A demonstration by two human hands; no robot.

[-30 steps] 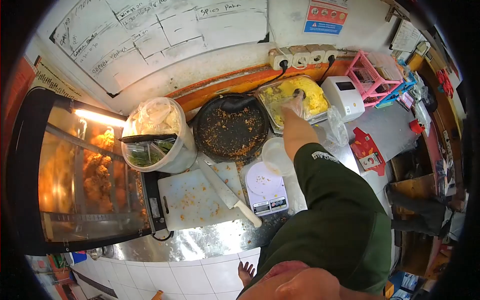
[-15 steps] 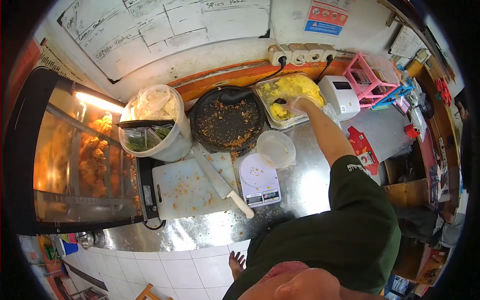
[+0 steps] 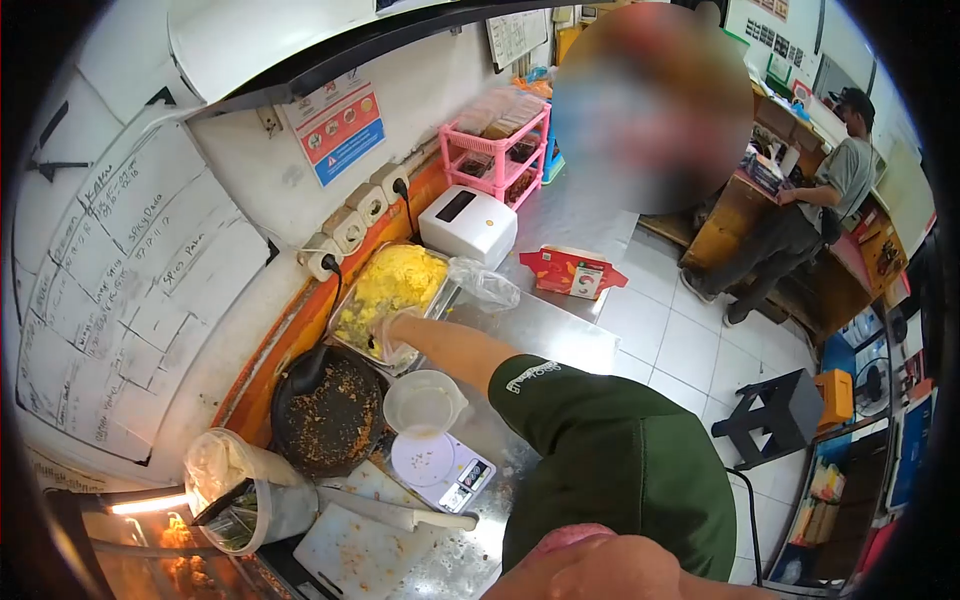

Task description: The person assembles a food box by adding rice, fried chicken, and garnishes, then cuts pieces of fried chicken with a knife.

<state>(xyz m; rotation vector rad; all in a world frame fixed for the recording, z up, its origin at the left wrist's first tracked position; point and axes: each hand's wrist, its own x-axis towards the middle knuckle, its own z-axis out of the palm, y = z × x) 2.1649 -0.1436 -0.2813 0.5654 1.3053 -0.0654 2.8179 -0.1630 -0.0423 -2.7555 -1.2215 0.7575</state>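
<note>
My right hand, in what looks like a clear plastic glove, reaches into a tray of yellow food, perhaps rice. The fingers are bent down at the tray's near end, beside a small dark thing that I cannot make out. Close below the hand stands a clear round tub, with a white kitchen scale under its near edge. To the left of the tray lies a dark round pan with brown crumbs. My left hand is out of view.
A white-handled knife rests on a crumb-covered cutting board. A white bucket and a lit display case are at lower left. Beyond the tray are a white printer-like box, a pink rack and a red carton. A person stands farther off.
My view has swung to the right, bringing the floor, a stool and a person into sight. My right hand stays in the tray. My left hand has left the picture.
</note>
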